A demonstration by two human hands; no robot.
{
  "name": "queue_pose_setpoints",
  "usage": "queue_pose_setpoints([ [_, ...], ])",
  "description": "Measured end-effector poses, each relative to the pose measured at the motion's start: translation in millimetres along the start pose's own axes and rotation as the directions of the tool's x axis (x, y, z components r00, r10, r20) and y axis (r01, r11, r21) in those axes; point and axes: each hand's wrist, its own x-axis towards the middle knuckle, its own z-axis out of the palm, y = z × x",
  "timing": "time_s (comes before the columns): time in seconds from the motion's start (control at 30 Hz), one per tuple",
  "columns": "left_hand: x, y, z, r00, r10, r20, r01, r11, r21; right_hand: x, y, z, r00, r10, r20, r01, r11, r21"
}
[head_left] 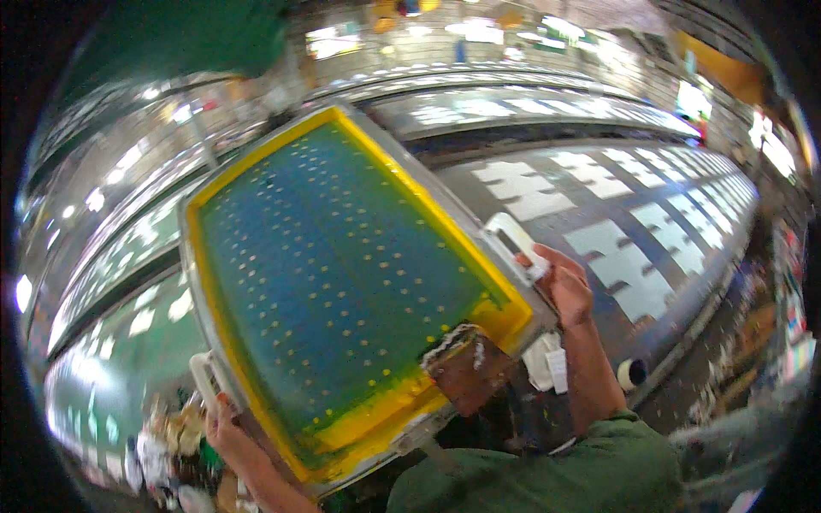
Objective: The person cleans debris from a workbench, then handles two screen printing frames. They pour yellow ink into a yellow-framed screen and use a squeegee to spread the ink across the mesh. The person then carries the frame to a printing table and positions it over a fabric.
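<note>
A large screen-printing frame (329, 265) hangs tilted in front of me, lifted between both hands. Its mesh is blue-green with small pale dots, bordered in yellow. My left hand (229, 436) is wrapped round the white handle (203, 374) on the frame's left side. On the opposite side, my right hand (564, 286) grips a second white handle (510, 238). A brown squeegee-like blade (473, 374), with whitish residue along its upper edge, rests at the frame's near right corner; neither hand touches it.
A long dark table with rows of pale cut pieces (620, 269) stretches away on the right. Another long green table (94, 376) lies on the left, with crumpled cloths or bags (167, 440) near it. A roll of tape (632, 374) sits by the right table's near edge.
</note>
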Motion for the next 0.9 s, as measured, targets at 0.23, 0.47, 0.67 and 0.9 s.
queue_pose_setpoints([
  [0.23, 73.9, -30.6, 38.8, 0.984, -0.077, 0.159, 0.090, 0.993, -0.075, -7.7, -4.1, 23.1, 0.984, 0.002, -0.179, -0.032, 0.985, -0.167],
  [0.47, 137.1, -72.5, 105.2, 0.956, -0.167, 0.241, 0.191, 0.978, -0.081, 23.5, 18.2, 12.9, 0.968, -0.037, -0.246, -0.016, 0.977, -0.211],
  [0.67, 160.8, -92.4, 126.7, 0.945, -0.124, 0.302, 0.149, 0.987, -0.060, 25.5, 20.0, 15.0, 0.957, -0.044, -0.288, -0.036, 0.963, -0.267],
  [0.9, 185.2, -96.0, 155.3, 0.919, -0.238, 0.313, 0.317, 0.921, -0.229, 30.4, 24.2, 8.8, 0.944, -0.061, -0.325, -0.031, 0.963, -0.268],
])
